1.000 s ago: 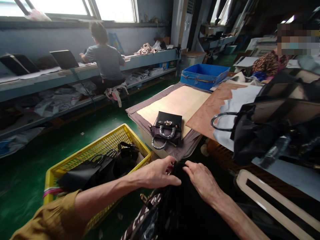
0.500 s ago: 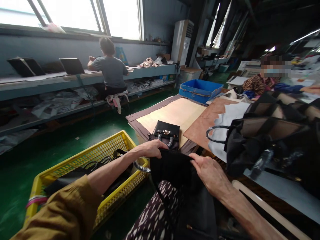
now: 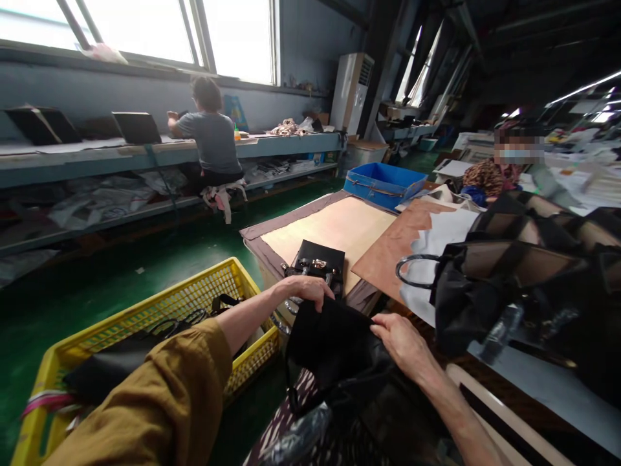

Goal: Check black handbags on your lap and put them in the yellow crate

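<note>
A soft black handbag (image 3: 339, 343) lies across my lap, its upper edge stretched between my hands. My left hand (image 3: 313, 289) pinches the edge at the far left corner. Gripping the right side of the same edge is my right hand (image 3: 400, 340), thumb and fingers pressed together. A plastic-wrapped handle (image 3: 301, 437) hangs at the bag's lower end, over my patterned clothing. Just beyond my left hand, a finished-looking black handbag (image 3: 320, 255) with a gold clasp sits on the padded table. The inside of the held bag is too dark to make out.
A yellow plastic basket (image 3: 237, 275) with black bags stands at my left. Several black bags (image 3: 485, 285) crowd the table at right. Beyond the padded table (image 3: 334, 223) is a blue bin (image 3: 383, 184). One person (image 3: 213, 129) sits at the window bench, another (image 3: 485, 178) at the right.
The held bag has turned and folded, so a wrapped handle now shows near my lap. My left hand has shifted slightly right and down. The person at right has moved an arm.
</note>
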`<state>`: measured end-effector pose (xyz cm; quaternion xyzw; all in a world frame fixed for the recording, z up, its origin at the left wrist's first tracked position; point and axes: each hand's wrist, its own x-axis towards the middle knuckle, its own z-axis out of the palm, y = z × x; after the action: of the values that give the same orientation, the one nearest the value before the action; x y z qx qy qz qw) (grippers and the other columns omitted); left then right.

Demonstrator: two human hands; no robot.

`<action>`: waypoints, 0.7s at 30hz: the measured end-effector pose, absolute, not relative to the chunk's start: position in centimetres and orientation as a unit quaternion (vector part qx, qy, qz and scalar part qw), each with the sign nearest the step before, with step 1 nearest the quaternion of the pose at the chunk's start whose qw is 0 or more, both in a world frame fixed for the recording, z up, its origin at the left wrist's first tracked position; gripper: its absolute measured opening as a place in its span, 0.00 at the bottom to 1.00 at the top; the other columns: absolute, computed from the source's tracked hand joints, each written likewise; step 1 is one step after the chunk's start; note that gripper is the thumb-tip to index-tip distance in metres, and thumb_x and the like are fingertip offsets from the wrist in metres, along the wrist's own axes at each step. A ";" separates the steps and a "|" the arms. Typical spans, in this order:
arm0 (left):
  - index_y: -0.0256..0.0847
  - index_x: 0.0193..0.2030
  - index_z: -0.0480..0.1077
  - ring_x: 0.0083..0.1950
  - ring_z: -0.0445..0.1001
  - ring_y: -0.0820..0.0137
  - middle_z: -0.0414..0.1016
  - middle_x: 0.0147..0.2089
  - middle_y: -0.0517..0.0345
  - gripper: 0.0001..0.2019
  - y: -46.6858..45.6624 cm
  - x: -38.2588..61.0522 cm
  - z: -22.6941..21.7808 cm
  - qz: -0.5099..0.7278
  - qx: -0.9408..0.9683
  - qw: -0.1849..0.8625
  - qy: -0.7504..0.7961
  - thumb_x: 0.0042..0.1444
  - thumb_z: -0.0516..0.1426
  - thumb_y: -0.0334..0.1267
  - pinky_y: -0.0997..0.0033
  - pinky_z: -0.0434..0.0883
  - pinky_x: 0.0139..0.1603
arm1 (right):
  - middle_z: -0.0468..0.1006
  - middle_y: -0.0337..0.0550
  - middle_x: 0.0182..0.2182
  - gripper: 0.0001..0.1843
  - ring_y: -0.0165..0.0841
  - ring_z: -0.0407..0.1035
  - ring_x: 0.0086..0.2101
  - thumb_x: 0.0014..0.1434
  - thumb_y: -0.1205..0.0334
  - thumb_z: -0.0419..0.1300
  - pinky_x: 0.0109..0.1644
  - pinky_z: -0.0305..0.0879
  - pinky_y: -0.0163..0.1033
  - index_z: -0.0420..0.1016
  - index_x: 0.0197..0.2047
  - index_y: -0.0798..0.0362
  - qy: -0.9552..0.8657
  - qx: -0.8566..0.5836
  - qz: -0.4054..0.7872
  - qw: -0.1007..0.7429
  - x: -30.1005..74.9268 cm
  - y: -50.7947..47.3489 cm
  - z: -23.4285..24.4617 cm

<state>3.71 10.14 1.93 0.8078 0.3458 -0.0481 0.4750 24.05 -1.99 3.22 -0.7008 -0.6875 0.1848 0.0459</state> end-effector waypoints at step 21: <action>0.43 0.46 0.71 0.37 0.72 0.67 0.75 0.35 0.59 0.18 2.5 3.2 -0.1 -0.039 0.895 0.351 0.272 0.47 0.60 0.43 0.75 0.65 0.35 | 0.78 0.42 0.33 0.15 0.37 0.71 0.39 0.59 0.61 0.46 0.41 0.61 0.37 0.74 0.40 0.45 -0.658 -0.714 0.241 -0.009 22.7 -8.4 1.8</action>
<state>3.23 2.54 -0.08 0.8951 0.2724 -0.0386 0.3507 22.68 -8.44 1.79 -0.7135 -0.6580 0.2406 -0.0089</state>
